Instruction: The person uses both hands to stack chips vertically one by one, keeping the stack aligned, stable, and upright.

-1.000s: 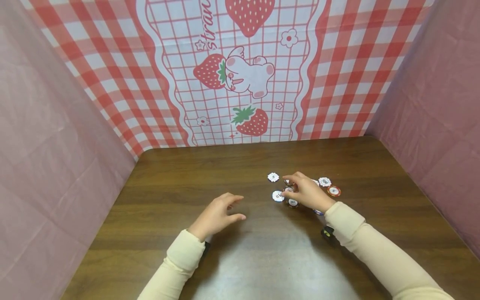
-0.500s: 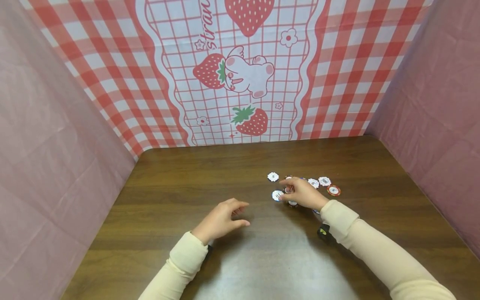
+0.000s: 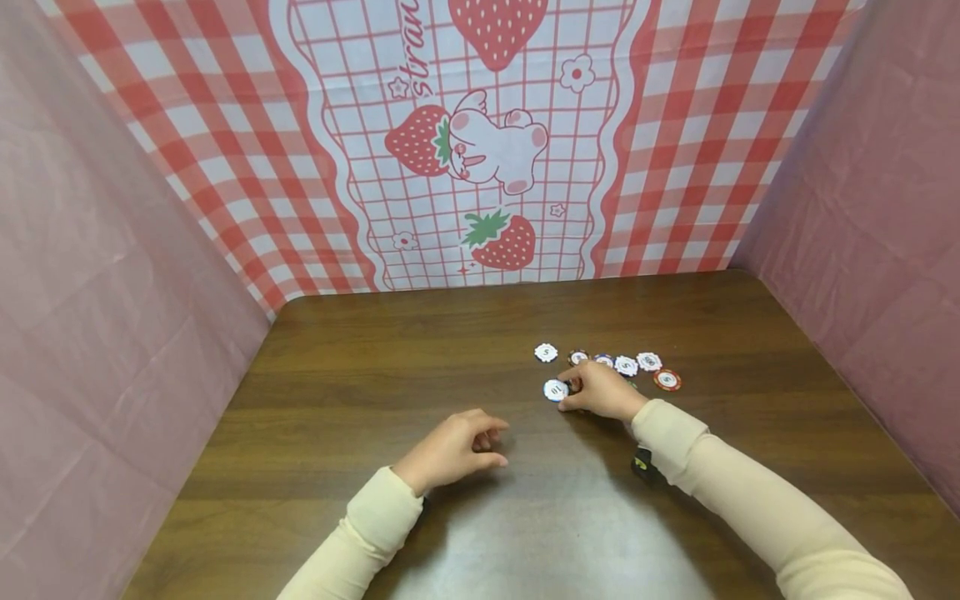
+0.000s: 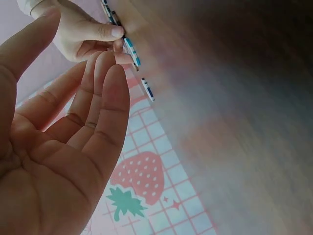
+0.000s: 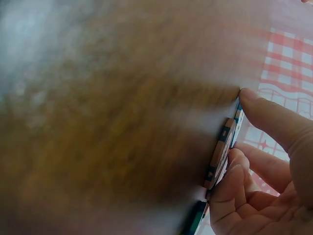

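My right hand (image 3: 606, 393) is low over a group of poker chips on the right of the table, thumb and forefinger at opposite edges of a white and light-blue chip marked 10 (image 3: 554, 390). In the right wrist view the thumb tip meets this chip's edge, while a black and orange-brown chip (image 5: 220, 154) lies flat by the other curled fingers. The hand covers further chips from above. To the left, my left hand (image 3: 453, 450) hovers over the wood with loosely bent fingers and holds nothing; its palm also shows in the left wrist view.
A white chip marked 5 (image 3: 546, 352) lies apart behind the light-blue one. Several chips form a row behind the right hand, including a white one (image 3: 626, 366) and a red one (image 3: 667, 380) at its right end. A strawberry-print cloth (image 3: 480, 150) hangs behind the wooden table (image 3: 375, 350).
My right hand has shifted slightly left and toward me, closing around the light-blue chip and uncovering chips behind it. My left hand has drifted right and toward me.
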The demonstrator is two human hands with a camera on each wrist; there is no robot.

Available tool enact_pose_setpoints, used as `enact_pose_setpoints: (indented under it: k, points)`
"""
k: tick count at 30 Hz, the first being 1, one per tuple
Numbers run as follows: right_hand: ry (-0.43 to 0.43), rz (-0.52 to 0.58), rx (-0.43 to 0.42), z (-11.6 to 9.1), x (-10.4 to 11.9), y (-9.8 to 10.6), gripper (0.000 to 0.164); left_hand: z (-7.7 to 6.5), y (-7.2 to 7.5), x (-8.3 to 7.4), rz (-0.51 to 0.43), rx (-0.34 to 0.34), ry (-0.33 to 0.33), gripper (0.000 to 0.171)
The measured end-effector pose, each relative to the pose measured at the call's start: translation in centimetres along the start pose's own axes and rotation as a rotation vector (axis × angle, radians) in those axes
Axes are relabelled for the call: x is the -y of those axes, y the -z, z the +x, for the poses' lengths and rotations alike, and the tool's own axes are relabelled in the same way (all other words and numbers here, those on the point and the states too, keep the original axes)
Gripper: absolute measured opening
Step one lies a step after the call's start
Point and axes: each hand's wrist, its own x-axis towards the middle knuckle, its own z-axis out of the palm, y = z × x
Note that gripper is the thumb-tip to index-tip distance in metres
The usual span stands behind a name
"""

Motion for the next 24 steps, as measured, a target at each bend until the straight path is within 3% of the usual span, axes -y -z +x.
enact_pose_setpoints:
  k: [13, 24]
  points:
    - [-0.071, -0.064, -0.018, 0.6, 0.0, 0.0, 0.036, 0.3, -0.9, 0.0, 0.046, 0.027, -0.003, 0.041]
    - [-0.045, -0.086, -0.029, 0.8, 0.3, -0.1, 0.017, 0.5, -1.3, -0.2, 0.054, 0.067, 0.04, 0.037]
